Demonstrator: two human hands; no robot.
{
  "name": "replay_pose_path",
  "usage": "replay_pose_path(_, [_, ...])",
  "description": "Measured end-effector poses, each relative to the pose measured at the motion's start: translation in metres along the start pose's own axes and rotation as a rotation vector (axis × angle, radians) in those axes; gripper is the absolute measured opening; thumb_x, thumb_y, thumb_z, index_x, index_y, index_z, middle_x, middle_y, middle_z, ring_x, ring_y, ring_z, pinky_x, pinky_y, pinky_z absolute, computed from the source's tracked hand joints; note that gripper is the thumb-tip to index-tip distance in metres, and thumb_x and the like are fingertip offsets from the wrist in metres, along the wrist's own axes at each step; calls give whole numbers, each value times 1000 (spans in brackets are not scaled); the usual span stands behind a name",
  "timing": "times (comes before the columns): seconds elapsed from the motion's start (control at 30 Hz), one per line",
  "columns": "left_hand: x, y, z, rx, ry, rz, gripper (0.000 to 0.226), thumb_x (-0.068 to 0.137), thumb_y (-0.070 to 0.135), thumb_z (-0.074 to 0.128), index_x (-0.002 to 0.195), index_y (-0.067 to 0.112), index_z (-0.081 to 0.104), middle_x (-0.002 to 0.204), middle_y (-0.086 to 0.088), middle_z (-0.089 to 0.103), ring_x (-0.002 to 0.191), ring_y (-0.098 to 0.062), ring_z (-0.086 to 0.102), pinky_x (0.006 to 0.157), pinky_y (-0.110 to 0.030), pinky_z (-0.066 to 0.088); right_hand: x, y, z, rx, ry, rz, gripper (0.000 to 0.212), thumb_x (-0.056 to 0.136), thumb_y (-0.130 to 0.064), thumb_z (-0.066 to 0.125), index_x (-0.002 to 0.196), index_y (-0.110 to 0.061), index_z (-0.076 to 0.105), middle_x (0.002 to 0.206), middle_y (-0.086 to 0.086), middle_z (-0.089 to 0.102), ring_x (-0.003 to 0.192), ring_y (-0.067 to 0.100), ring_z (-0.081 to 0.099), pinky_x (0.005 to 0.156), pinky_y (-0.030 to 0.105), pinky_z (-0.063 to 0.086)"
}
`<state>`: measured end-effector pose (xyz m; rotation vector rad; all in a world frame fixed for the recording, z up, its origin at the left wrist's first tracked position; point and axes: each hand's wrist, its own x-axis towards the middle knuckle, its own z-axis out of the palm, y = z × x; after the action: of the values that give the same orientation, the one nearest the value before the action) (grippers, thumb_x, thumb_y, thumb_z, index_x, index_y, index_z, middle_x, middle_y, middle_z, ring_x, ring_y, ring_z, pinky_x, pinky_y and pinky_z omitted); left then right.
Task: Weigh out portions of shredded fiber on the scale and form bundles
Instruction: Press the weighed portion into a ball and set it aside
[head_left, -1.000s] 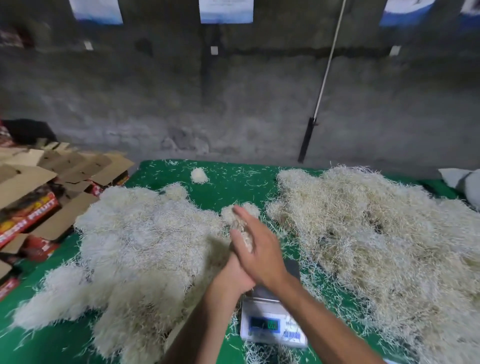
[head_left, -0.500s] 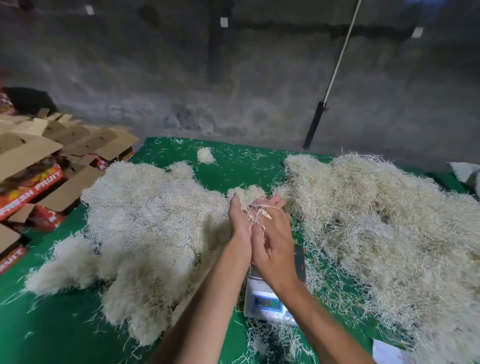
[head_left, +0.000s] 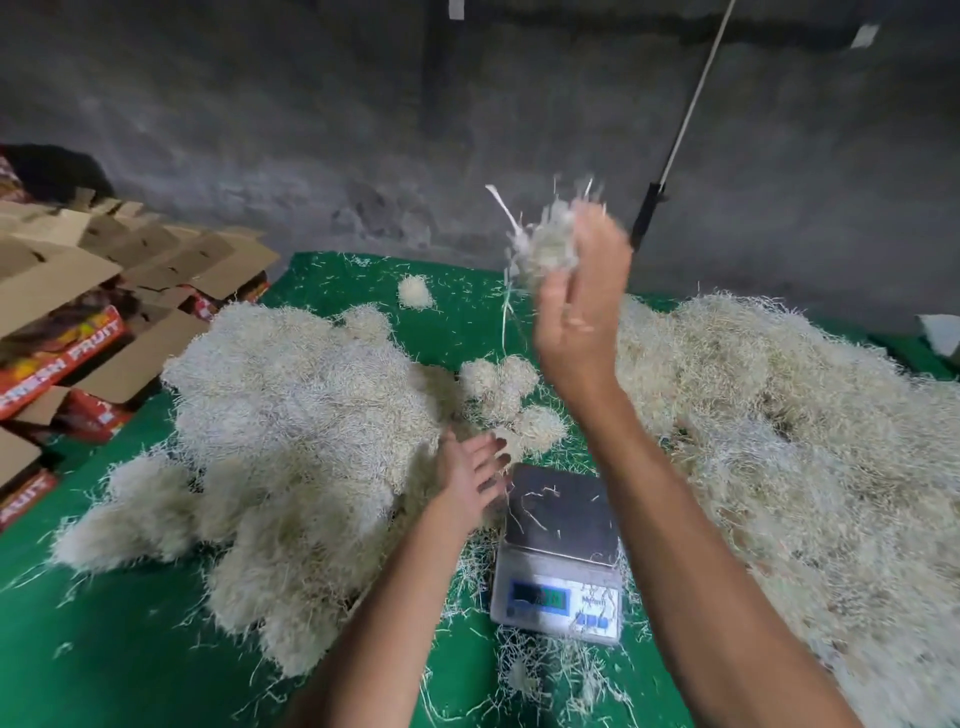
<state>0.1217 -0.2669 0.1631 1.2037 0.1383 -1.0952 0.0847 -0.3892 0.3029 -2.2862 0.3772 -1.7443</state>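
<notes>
On the far left, away from the scale (head_left: 558, 553), flattened cardboard boxes (head_left: 78, 312) with red printed sides are stacked at the edge of the green-covered bench (head_left: 104, 649). Left of the scale lies a broad heap of pale bundles (head_left: 291, 415), rounded wads of shredded fiber packed side by side; a few more wads sit just behind the scale, and one small ball (head_left: 414, 292) lies alone farther back on the green.

The left hand (head_left: 470, 480) hovers low just left of the scale's dark plate, palm up, fingers straight and spread, holding nothing; its fingertips lie near the wads behind the scale.

The scale stands on the bench near the front, its plate bare but for a few stray strands, its display lit but unreadable.

Above and behind the scale, the right hand (head_left: 582, 306) is raised high and blurred. Its fingers curl round a wad of fiber (head_left: 545, 244), which bulges out at the fingertips with loose strands sticking up and one trailing down.

Right of the scale spreads a large loose pile of fiber (head_left: 779, 441). Behind it a thin pole (head_left: 680, 135) leans against the gray wall.
</notes>
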Motion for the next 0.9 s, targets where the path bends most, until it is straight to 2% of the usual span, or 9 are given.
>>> replay_pose_path(0.07, [1,-6,-3,29,-15,-43,65,109,53,19,130,6,59,143,-16,58,126,-31,57,111,-48,44,-48,16,20,-257,-613,219,52,102,-36,33,147,-12,42,154,5,37,138,17,37,115,62,35])
replay_pose_path(0.1, [3,-9,-4,25,-17,-62,64,109,53,20,124,6,61,140,-16,59,120,-31,60,108,-47,45,-80,26,24,-351,-911,323,64,103,-43,39,161,-20,24,170,5,12,153,22,16,123,65,14])
replay_pose_path(0.17, [4,-17,-5,64,16,-75,58,109,51,25,111,7,63,133,-18,63,111,-31,63,103,-46,50,-136,43,17,-315,-1155,470,72,104,-47,48,164,-29,12,172,4,-1,152,21,7,123,56,11])
replay_pose_path(0.27, [4,-39,0,218,54,-88,44,109,43,37,101,9,63,124,-17,66,103,-27,64,96,-43,53,-183,54,-2,-184,-1239,653,21,105,-26,51,116,-15,65,122,15,68,113,28,67,91,34,51])
replay_pose_path(0.37, [4,-67,13,321,44,-92,35,109,35,39,105,8,62,115,-11,68,92,-19,63,92,-39,53,-202,63,-28,-206,-1210,697,21,100,-16,48,83,-17,59,96,15,70,87,32,65,78,39,52])
replay_pose_path(0.53, [14,-91,60,434,-27,-53,23,104,24,49,104,10,67,104,-6,73,95,-21,69,89,-40,56,-206,101,-83,-225,-1071,728,23,104,-18,47,112,-18,68,101,9,73,90,26,69,86,37,58])
replay_pose_path(0.63, [31,-109,98,485,-95,-46,21,102,23,53,113,12,67,109,-4,74,100,-21,69,82,-36,56,-207,142,-125,-349,-946,716,31,102,-22,58,132,-18,63,128,8,67,115,25,65,97,28,44])
replay_pose_path(0.8, [59,-140,167,566,-232,-72,21,105,23,52,119,17,67,114,0,72,101,-18,70,77,-31,59,-212,224,-185,-522,-942,722,62,93,-35,73,149,-21,49,156,7,46,130,32,56,108,49,49])
replay_pose_path(0.9, [79,-157,194,617,-252,-82,16,103,24,57,115,22,67,115,3,71,101,-16,70,76,-30,60,-220,268,-198,-715,-1011,577,85,88,-38,77,159,-23,32,168,8,26,146,33,40,119,48,33])
